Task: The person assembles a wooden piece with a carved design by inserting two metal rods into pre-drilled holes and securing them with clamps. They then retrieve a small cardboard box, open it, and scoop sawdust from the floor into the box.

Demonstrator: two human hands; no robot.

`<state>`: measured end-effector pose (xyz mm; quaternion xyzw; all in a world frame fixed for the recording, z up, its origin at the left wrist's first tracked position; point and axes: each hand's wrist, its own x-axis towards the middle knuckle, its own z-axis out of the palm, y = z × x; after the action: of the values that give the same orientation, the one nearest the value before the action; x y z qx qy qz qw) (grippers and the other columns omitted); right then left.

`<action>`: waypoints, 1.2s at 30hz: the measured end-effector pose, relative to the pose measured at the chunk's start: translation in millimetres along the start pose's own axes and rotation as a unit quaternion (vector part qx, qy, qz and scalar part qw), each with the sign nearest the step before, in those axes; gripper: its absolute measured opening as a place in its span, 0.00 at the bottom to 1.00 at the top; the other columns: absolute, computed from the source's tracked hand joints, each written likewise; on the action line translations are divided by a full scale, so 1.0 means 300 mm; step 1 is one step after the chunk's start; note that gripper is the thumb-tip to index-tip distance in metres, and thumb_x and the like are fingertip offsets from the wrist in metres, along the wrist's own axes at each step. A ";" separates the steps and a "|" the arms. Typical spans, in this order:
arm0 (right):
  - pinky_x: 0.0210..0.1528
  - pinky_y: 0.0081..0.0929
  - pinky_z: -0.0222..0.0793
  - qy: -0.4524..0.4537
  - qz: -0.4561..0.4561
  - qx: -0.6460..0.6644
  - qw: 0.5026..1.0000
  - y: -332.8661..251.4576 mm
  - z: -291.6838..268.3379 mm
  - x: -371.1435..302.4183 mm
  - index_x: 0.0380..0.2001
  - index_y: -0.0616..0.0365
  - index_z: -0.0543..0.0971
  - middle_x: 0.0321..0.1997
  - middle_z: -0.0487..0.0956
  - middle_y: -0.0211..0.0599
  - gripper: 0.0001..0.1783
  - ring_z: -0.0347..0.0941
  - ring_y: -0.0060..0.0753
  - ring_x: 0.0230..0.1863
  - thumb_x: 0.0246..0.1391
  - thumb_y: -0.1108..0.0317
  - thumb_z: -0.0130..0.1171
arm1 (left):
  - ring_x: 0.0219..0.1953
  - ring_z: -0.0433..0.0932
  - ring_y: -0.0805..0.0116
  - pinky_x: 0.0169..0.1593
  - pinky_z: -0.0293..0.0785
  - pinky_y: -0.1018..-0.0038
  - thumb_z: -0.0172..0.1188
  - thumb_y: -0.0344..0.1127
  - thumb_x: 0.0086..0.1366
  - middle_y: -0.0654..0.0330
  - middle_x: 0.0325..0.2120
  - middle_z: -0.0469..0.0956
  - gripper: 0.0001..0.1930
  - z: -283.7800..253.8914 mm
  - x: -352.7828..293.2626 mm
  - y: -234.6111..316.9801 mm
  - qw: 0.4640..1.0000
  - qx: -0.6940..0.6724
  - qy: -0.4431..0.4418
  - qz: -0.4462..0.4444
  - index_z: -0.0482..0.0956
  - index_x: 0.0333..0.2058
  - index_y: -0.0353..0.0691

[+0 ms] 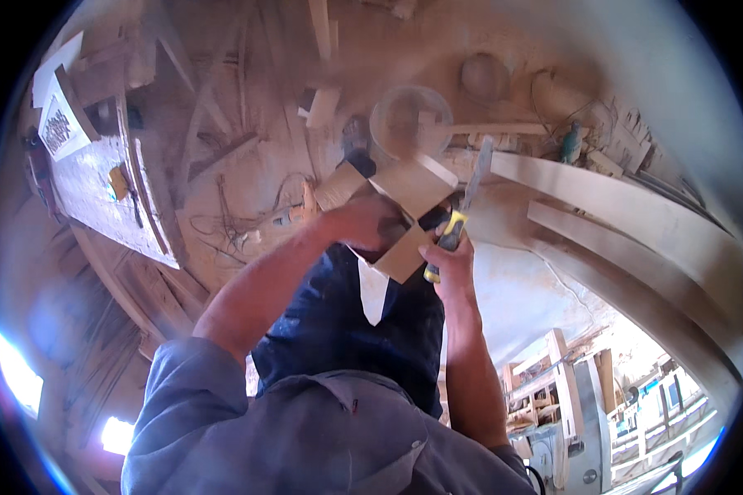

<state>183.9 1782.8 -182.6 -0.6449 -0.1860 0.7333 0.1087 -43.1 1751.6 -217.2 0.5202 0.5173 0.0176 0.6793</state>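
A small brown cardboard box (pixel 413 183) with its flaps spread apart is in front of my body. My left hand (pixel 370 224) reaches into its opening, and the fingers are lost in shadow among the flaps. In my right hand (pixel 454 262) is a chisel (pixel 449 239) with a yellow-and-black handle, its long flat grey blade pointing up and away. The thumb of that hand lies against the box's near right flap (pixel 403 257). A pale pointed piece (pixel 373 293) hangs below the box, over my dark trousers.
To the left stands a white-topped bench (pixel 107 186) with a yellow tape measure (pixel 117 183). A round tub (pixel 411 120) is on the dusty floor beyond the box. An orange power tool (pixel 293 214) with a cord lies left of it. Long curved boards (pixel 619 198) extend along the right.
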 end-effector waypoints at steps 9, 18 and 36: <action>0.33 0.19 0.70 -0.042 -0.029 -0.131 0.990 0.084 0.030 0.012 0.35 0.55 0.73 0.32 0.76 0.26 0.19 0.71 0.17 0.29 0.38 0.80 0.67 | 0.48 0.81 0.49 0.53 0.74 0.61 0.56 0.32 0.55 0.46 0.45 0.83 0.20 0.154 0.044 -0.121 0.979 -0.022 -0.077 -0.189 0.84 0.48 0.40; 0.33 0.20 0.71 -0.004 0.017 -0.074 0.997 0.088 0.045 0.019 0.35 0.56 0.73 0.30 0.77 0.28 0.19 0.71 0.18 0.27 0.39 0.79 0.67 | 0.64 0.62 0.41 0.66 0.62 0.55 0.65 0.40 0.52 0.42 0.54 0.72 0.24 0.148 -0.063 -0.079 0.975 0.068 0.204 -0.056 0.81 0.49 0.37; 0.35 0.22 0.72 0.004 -0.020 -0.079 0.997 0.142 0.067 0.093 0.39 0.57 0.73 0.31 0.75 0.26 0.20 0.72 0.19 0.31 0.40 0.79 0.65 | 0.51 0.79 0.64 0.57 0.73 0.70 0.68 0.26 0.52 0.53 0.48 0.82 0.32 -0.014 -0.264 -0.023 0.799 -0.239 0.547 -0.069 0.75 0.59 0.33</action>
<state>163.5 1752.7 -223.4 -0.6504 -0.2559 0.7115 0.0728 -86.5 1706.9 -167.7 0.2081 0.8168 0.3753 0.3857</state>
